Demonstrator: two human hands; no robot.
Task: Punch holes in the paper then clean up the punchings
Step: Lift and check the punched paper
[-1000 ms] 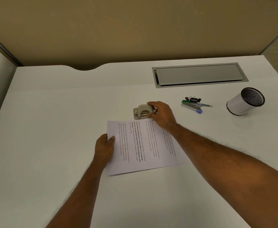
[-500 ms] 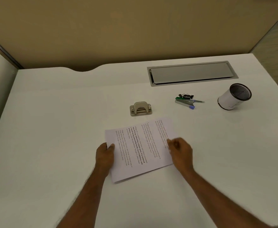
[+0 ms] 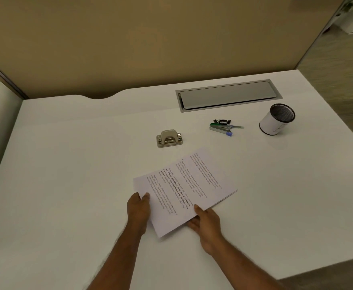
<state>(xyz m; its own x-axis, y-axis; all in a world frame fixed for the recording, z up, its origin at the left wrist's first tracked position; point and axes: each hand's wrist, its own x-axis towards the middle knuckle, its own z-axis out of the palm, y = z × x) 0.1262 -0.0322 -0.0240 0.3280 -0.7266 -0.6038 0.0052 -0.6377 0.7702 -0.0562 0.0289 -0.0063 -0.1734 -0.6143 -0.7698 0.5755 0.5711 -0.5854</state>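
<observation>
A thin stack of printed paper (image 3: 184,189) is held just above the white desk (image 3: 77,164), turned at an angle. My left hand (image 3: 139,208) pinches its near left edge, thumb on top. My right hand (image 3: 207,222) grips the near right edge, thumb on top and fingers underneath. A small beige two-hole punch (image 3: 169,138) stands alone on the desk beyond the paper, touched by neither hand. No punchings are visible on the desk.
Pens, a stapler and binder clips (image 3: 223,126) lie to the right of the punch. A white cup with a dark mesh inside (image 3: 277,122) stands further right. A grey cable tray lid (image 3: 227,95) is set into the desk's back. The desk's right edge drops to floor.
My right hand left the punch and came back to the paper's near right edge. Both hands have lifted and turned the stack clockwise, away from the punch.
</observation>
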